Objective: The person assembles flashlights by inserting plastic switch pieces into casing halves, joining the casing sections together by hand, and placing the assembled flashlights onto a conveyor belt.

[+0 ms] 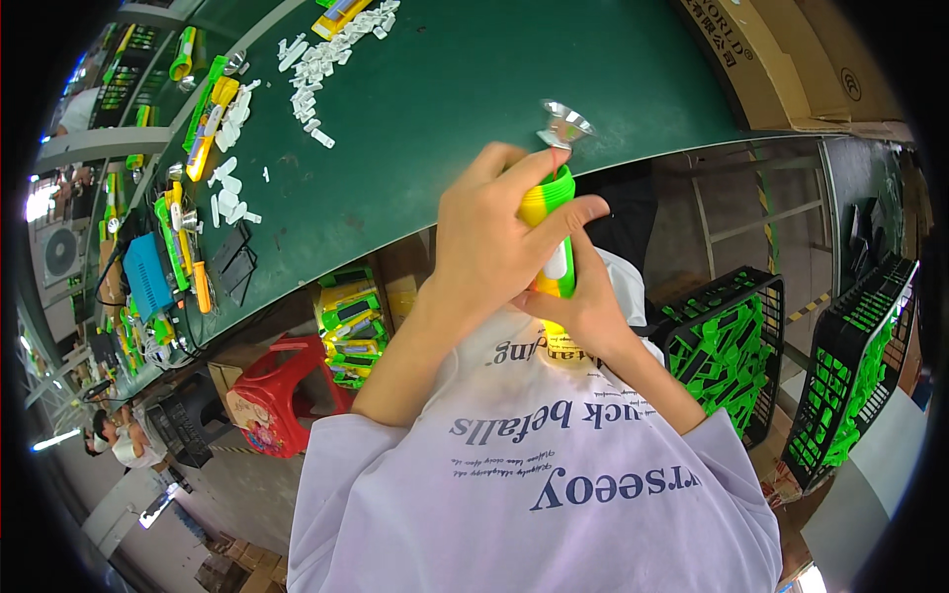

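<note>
In front of my chest, both hands hold a yellow and green flashlight body (559, 269) with a threaded open top, tilted upright. My left hand (479, 232) is wrapped round its upper part, with the thumb across the front and the index finger reaching over the rim. Lower down, my right hand (586, 301) grips the body from the right. A shiny silver reflector (566, 123) sits just beyond the open top, near my left fingertip. Something thin and red, like a wire, shows between the reflector and the body.
Small white plastic parts (321, 64) lie scattered on the green table (425, 109). Farther left are more flashlights (210, 128) and a blue box (148, 275). A red stool (282, 390) stands below the table edge. Black crates (727, 346) of green parts are at right, below a cardboard box (781, 59).
</note>
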Action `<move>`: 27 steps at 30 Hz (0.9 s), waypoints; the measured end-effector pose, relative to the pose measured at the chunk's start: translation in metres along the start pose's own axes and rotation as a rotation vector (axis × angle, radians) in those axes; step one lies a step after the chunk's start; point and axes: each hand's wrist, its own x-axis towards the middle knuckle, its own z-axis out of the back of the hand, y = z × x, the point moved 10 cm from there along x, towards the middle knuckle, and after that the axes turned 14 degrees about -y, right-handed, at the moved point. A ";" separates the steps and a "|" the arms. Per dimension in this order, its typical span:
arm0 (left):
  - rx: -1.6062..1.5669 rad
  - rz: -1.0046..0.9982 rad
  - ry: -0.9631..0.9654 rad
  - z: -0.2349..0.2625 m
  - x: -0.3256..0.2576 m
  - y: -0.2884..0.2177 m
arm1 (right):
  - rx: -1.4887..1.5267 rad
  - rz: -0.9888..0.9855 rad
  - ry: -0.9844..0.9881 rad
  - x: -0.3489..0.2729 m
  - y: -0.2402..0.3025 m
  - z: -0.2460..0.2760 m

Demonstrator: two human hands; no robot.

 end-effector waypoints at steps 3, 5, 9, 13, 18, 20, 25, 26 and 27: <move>0.166 -0.248 -0.053 0.013 0.021 -0.003 | 0.339 -0.540 0.186 -0.011 -0.037 -0.018; 0.363 -0.300 -0.178 0.050 0.044 0.009 | 0.533 -0.617 0.246 -0.014 -0.033 -0.020; 0.695 0.008 -0.242 0.144 0.077 0.089 | 0.846 -0.700 0.395 -0.018 -0.021 -0.021; 0.608 -0.040 -0.099 0.165 0.074 0.104 | 0.863 -0.678 0.414 -0.017 -0.018 -0.022; 0.527 -0.117 -0.073 0.154 0.069 0.111 | 0.832 -0.663 0.385 -0.013 -0.019 -0.020; 0.560 -0.078 -0.201 0.167 0.073 0.119 | 0.800 -0.637 0.378 -0.012 -0.019 -0.019; 0.547 -0.135 -0.120 0.149 0.080 0.127 | 0.771 -0.630 0.373 -0.013 -0.023 -0.018; 0.543 -0.080 -0.123 0.149 0.081 0.131 | 0.740 -0.625 0.372 -0.013 -0.024 -0.018; 0.541 -0.080 -0.121 0.150 0.082 0.133 | 0.740 -0.625 0.369 -0.013 -0.025 -0.017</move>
